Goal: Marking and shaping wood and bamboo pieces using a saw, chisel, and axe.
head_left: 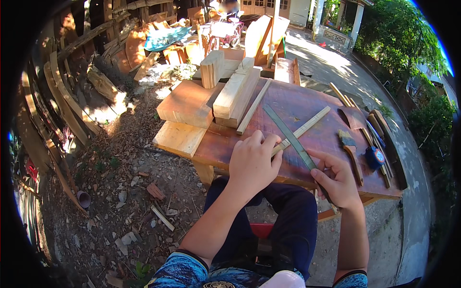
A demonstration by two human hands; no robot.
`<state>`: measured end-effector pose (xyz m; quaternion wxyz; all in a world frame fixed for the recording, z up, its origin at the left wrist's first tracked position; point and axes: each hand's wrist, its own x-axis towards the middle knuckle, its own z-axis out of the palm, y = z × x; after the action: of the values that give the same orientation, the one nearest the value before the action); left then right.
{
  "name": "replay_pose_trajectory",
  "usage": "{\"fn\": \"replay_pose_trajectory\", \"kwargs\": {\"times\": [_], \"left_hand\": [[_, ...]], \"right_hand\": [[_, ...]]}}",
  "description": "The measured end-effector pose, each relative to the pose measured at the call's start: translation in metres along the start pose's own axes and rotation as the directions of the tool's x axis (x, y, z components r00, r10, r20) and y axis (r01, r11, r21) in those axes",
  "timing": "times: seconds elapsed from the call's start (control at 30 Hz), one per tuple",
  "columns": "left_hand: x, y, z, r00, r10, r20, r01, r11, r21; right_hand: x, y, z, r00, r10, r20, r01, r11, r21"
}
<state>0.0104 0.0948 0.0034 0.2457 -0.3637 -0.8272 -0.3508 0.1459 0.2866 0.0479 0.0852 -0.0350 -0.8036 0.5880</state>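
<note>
My left hand [254, 161] is closed on the near end of a thin wooden strip [312, 121], which slants away to the right over the table. A long, flat, grey-green file [282, 128] is in my right hand [336, 180], gripped at its near end with thumb and fingers. The file crosses over the strip and points to the far left. A second thin strip [254, 106] lies just beyond my left hand, beside a stack of squared timber [235, 98].
Reddish-brown table [216, 146] before my knees. Thick wooden blocks [185, 103] and a pale board [180, 138] occupy its left side. At right lie a paintbrush [354, 156], a blue tape measure [374, 157], brown sandpaper [353, 117] and several sticks. Debris covers the ground [120, 192].
</note>
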Motion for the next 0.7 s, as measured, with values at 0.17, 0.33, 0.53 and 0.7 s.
{"fn": "replay_pose_trajectory", "kwargs": {"times": [0.17,0.33,0.53,0.7], "left_hand": [[0.0002,-0.0002,0.0003,1.0,-0.004,0.007,0.004,1.0,-0.003],[0.0001,-0.0007,0.0003,1.0,-0.008,0.015,0.008,1.0,-0.004],[0.0001,-0.0008,0.0004,1.0,-0.001,0.006,0.001,1.0,-0.008],[0.0,-0.0006,0.0003,1.0,0.001,0.003,-0.001,1.0,-0.003]], "right_hand": [[0.0003,0.0003,-0.0002,1.0,-0.018,0.017,0.017,1.0,0.013],[-0.0001,-0.0015,0.0008,1.0,-0.008,0.01,0.007,1.0,0.017],[-0.0006,-0.0032,0.0011,1.0,0.001,0.005,-0.001,1.0,0.008],[-0.0003,-0.0019,0.0007,1.0,-0.002,-0.002,0.002,1.0,-0.014]]}}
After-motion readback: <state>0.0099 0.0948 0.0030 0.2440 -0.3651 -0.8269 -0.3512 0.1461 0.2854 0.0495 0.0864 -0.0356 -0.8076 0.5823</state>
